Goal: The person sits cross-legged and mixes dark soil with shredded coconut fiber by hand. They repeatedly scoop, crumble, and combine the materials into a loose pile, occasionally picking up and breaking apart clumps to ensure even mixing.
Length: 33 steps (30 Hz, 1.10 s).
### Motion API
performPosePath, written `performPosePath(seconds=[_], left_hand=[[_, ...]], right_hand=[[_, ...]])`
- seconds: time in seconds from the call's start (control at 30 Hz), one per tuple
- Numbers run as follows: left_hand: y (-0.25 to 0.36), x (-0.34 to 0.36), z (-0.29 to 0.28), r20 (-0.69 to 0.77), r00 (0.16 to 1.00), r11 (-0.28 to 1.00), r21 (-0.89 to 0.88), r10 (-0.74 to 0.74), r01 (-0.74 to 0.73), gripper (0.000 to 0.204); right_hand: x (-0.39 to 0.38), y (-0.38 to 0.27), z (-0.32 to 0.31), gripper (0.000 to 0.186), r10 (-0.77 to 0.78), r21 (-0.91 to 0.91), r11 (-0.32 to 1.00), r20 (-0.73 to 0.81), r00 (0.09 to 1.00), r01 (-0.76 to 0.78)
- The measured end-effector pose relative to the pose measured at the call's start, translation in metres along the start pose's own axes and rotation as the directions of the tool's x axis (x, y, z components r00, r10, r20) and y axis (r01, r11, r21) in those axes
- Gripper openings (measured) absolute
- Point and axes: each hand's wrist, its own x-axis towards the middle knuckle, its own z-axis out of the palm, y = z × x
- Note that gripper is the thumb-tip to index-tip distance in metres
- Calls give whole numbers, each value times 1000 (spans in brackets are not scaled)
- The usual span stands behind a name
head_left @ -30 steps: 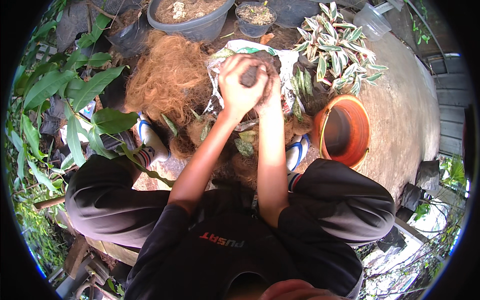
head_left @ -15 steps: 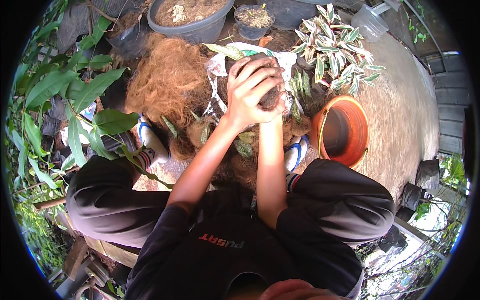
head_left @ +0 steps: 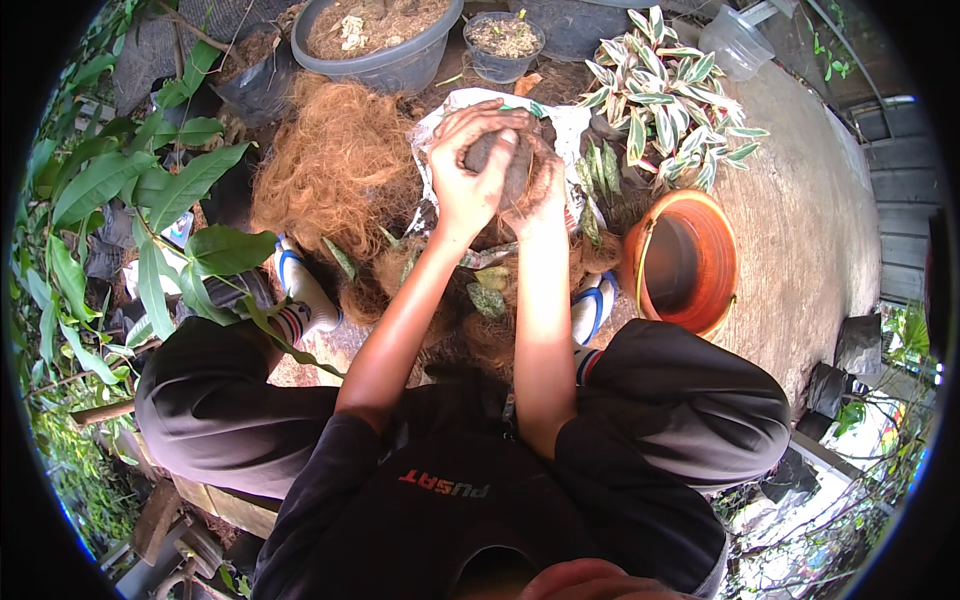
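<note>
My left hand [head_left: 466,180] and my right hand [head_left: 535,195] are cupped together around a dark, soil-like lump [head_left: 518,165], fingers curled over it and the left thumb lying across its front. Both are smudged with soil, especially the right. They are above an open white sack [head_left: 567,130] with dark material inside. A heap of brown fibre [head_left: 315,170] lies left of it, with more fibre tufts below. Loose mottled green leaf cuttings [head_left: 486,300] lie among the tufts, and others stand just right of the sack.
An orange bucket [head_left: 713,230] of murky water stands right, below a striped-leaf plant [head_left: 665,105]. Grey pots [head_left: 380,65] line the back, beside a clear plastic container [head_left: 737,50]. Leafy branches [head_left: 200,180] crowd the left. My sandalled feet [head_left: 305,290] flank the work spot on concrete.
My hands turned and regripped the lump: half a second ago the left fingers lay across its front; now they curl over its top, the thumb in front. Both have shifted slightly left.
</note>
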Motion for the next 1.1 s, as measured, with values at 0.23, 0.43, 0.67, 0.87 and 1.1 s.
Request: performPosePath(seconds=[0.23, 0.43, 0.67, 0.87, 1.1], left_hand=[[2, 0, -4, -145, 932, 903, -335, -332, 269, 30], [-5, -5, 1, -226, 937, 941, -274, -265, 200, 25], [-4, 0, -1, -269, 915, 944, -220, -299, 244, 17], [-9, -7, 10, -125, 955, 960, -113, -270, 256, 13], [-11, -5, 6, -36, 928, 920, -149, -371, 362, 16]], right_hand=[[-1, -10, 9, 39, 116, -69, 991, -35, 993, -118], [-3, 7, 32, 44, 97, 64, 994, -69, 993, -92], [3, 20, 25, 44, 131, 132, 983, -10, 991, -128], [15, 29, -13, 39, -180, -315, 928, 97, 979, 202], [5, 8, -15, 40, 49, 273, 960, 38, 998, -58]])
